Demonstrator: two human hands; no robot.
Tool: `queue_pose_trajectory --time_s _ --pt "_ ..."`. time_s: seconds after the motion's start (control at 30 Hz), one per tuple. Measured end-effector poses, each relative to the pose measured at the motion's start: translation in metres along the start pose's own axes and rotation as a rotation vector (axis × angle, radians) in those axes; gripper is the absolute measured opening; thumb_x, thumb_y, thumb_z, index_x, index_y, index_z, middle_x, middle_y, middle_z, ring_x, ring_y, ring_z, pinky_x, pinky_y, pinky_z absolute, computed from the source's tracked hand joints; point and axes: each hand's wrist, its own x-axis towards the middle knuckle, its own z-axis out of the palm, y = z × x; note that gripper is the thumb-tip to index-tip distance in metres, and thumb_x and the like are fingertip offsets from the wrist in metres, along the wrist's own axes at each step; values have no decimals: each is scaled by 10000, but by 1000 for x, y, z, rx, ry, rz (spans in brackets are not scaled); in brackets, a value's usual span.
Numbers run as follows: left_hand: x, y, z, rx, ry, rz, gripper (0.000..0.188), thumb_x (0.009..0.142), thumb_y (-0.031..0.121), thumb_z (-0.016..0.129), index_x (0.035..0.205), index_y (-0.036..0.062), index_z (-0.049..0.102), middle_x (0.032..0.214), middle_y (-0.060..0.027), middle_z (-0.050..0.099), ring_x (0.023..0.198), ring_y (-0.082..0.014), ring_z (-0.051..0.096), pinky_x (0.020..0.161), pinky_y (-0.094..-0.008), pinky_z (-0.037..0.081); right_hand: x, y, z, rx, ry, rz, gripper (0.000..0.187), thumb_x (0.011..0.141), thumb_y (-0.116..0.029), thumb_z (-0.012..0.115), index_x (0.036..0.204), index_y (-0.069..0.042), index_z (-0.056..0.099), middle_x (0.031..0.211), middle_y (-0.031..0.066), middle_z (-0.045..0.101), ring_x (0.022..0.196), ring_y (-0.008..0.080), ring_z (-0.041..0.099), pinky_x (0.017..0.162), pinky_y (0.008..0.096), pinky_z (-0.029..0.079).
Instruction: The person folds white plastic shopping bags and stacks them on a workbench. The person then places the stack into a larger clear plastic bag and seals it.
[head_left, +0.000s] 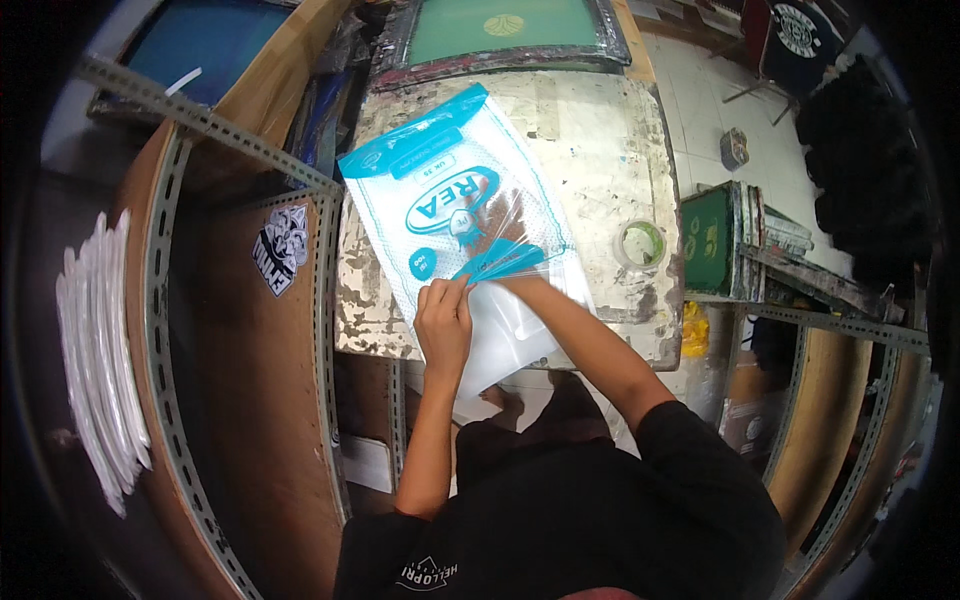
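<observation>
A large plastic packaging bag point(520, 170), clear and white with turquoise print, lies slanted across a paint-worn table. Its near end hangs over the table's front edge. My left hand point(443, 318) is closed on the edge of the bag's opening, pinching the plastic. Through that opening my right hand point(502, 212) reaches into the bag. The hand shows only dimly through the shiny film, and its fingers are too obscured to read. A turquoise flap of film is folded back over my right wrist. White sheets or inner bags show at the bag's lower part.
A roll of green tape point(640, 245) lies on the table point(610, 160) to the right. Beyond the bag is a green printing screen point(500, 25). More framed screens point(715, 240) stand at right. Metal-edged shelving point(325, 300) flanks the left side.
</observation>
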Motion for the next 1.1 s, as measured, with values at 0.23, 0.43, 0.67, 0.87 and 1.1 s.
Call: queue_pose_trajectory --time_s 0.23,0.43,0.67,0.87,1.1 --pt "17 26 1 -42 -42 27 184 859 25 741 1038 67 758 800 -84 597 756 -278 570 673 -413 473 52 23 30 -91 30 79 585 972 -332 571 1453 -5 507 1586 289 345 1500 407 297 1246 587 128" --pt "14 7 2 -122 -113 27 192 853 37 747 1042 71 759 774 -80 565 726 -280 555 643 -419 457 85 43 54 -173 62 78 610 974 -375 571 1471 -28 502 1596 283 333 1508 404 283 1248 596 107" --pt "12 -28 -7 -270 -207 72 221 867 45 745 1086 75 751 792 -91 586 737 -289 572 650 -440 456 112 65 104 -179 10 260 687 939 -513 591 1507 -135 506 1620 252 315 1528 390 253 1253 594 77" --pt "13 -52 -14 -271 -223 101 166 891 151 722 1053 117 734 834 -74 610 768 -287 615 653 -433 504 -13 -7 30 697 45 445 704 934 -521 604 1529 -162 488 1643 244 279 1551 382 205 1258 568 76" --pt "-11 -65 18 -203 -224 168 134 866 182 751 994 157 780 846 -35 612 798 -254 601 666 -403 511 -84 14 -65 -57 -369 136 527 944 -190 632 1456 -95 547 1583 263 357 1481 400 333 1198 503 293"
